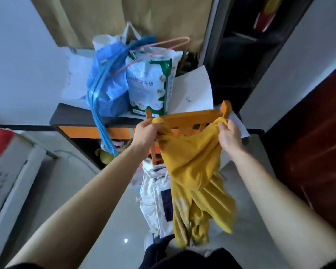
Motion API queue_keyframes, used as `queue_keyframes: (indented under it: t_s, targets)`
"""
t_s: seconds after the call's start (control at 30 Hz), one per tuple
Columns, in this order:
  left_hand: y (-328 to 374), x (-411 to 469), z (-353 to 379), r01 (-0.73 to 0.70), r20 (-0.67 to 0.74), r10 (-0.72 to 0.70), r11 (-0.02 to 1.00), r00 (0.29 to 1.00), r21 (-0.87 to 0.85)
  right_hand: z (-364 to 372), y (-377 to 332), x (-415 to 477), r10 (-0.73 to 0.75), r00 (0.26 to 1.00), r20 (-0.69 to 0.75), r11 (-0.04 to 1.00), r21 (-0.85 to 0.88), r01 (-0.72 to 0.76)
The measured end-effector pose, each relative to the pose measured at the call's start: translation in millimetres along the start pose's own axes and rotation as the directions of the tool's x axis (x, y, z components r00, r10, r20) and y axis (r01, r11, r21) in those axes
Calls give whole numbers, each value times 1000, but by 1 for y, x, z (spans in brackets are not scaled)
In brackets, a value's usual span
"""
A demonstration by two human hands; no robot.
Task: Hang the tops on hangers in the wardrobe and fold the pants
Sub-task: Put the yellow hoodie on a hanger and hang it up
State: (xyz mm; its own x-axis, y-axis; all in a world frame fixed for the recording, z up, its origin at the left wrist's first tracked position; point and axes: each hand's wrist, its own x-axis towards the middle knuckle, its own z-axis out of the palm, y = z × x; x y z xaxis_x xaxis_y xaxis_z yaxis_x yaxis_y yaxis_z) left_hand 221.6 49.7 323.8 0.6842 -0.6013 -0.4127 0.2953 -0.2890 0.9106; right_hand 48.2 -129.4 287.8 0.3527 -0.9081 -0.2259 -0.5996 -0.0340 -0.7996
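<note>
A mustard-yellow garment [194, 171] hangs in front of me, bunched and drooping toward the floor. My left hand [145, 133] grips its upper left edge and my right hand [229, 136] grips its upper right edge, holding it spread between them. Just behind the garment stands an orange wooden chair [190, 116] whose top rail shows between my hands. A white garment with a dark patch [155, 195] lies heaped on the chair seat below. The dark open wardrobe [239, 55] is at the upper right. Pink wire hangers [163, 48] and blue hangers [101, 90] stick out of the bags.
A dark desk [76, 117] with an orange drawer front carries a blue plastic bag [109, 78], a white-and-green package [151, 82] and white paper [194, 88]. A white appliance [10, 167] stands at left, a dark red door [318, 133] at right. The floor is grey tile.
</note>
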Motion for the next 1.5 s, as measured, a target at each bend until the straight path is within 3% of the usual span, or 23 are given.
queue_keyframes:
  t_s: [0.13,0.27,0.47,0.57,0.67,0.8,0.83,0.9,1.07,1.13,1.23,1.27,1.33,1.4,1.43,1.5]
  targets:
    - [88,-43,-17,-32,-57,28,997,998,-73,-36,-76,2,-161,987,3,955,253,155]
    - [116,-94,-18,-79,-191,47,983,980,-164,-59,-119,-9,-293,932,213,899,392,193]
    - [77,-166,17,-121,-438,-26,944,899,-305,-62,-80,-54,-314,778,544,949,169,265]
    - [53,-209,19,-140,-634,-31,966,773,-218,-46,-55,-81,-331,690,644,913,33,407]
    - [34,-265,11,-183,-760,37,977,649,-109,-31,-42,-111,-346,537,769,833,-12,553]
    - [23,-351,-5,-261,-859,85,964,504,-58,-24,-42,-171,-102,126,987,785,2,620]
    - [22,-372,-9,-275,-883,87,960,462,-49,-23,-41,-190,-59,42,997,765,18,644]
    - [21,-411,-14,-315,-914,98,949,393,-34,-19,-42,-230,-93,-41,995,667,93,739]
    - [14,-509,-28,-356,-925,115,934,362,-23,-10,-62,-327,-517,6,856,284,165,945]
    - [2,-550,-35,-415,-922,131,909,365,-35,-8,-71,-370,-590,-42,806,337,293,895]
    - [-19,-607,-48,-487,-959,43,868,279,-103,-16,-74,-448,-582,-141,801,581,531,617]
    - [-27,-624,-55,-501,-971,-11,855,240,-134,-19,-69,-473,-620,-148,771,564,569,599]
    - [-46,-655,-70,-562,-976,-117,802,185,-203,-28,-49,-519,-757,-144,638,377,606,700]
    - [-62,-685,-88,-651,-973,-186,723,140,-232,-35,-23,-559,-839,-216,499,205,658,724]
    - [-68,-701,-96,-690,-970,-209,684,125,-236,-37,-12,-579,-825,-274,494,188,698,691]
    - [-81,-730,-110,-753,-962,-259,614,91,-237,-35,5,-617,-663,-408,627,322,731,601]
